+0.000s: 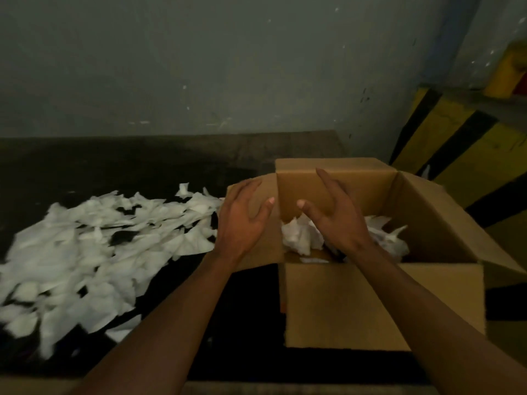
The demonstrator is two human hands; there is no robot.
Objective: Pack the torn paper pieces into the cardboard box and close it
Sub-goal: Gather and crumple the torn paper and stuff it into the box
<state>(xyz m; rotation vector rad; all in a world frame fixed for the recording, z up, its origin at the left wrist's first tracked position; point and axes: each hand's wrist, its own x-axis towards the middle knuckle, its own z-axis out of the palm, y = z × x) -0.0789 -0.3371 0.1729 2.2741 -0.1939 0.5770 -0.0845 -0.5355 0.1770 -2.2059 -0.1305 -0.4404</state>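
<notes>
The fingers of the left hand are spreading open and holding nothing, hovering over the left flap of the cardboard box, while the right hand is hanging just as open and empty above the box mouth, its palm facing the left one. Judging by this, the person is working in the packing step: a small heap of crumpled paper is already lying inside the box, but the bulk of the torn paper pieces is lying spread across the dark tabletop to the left of the box. The next move is probably calling for both hands to swing left and scoop another load. All four flaps are standing open; the left flap is leaning out between pile and opening, so it may be catching pieces on the way over. A yellow-and-black striped barrier is standing behind on the right, well clear.
</notes>
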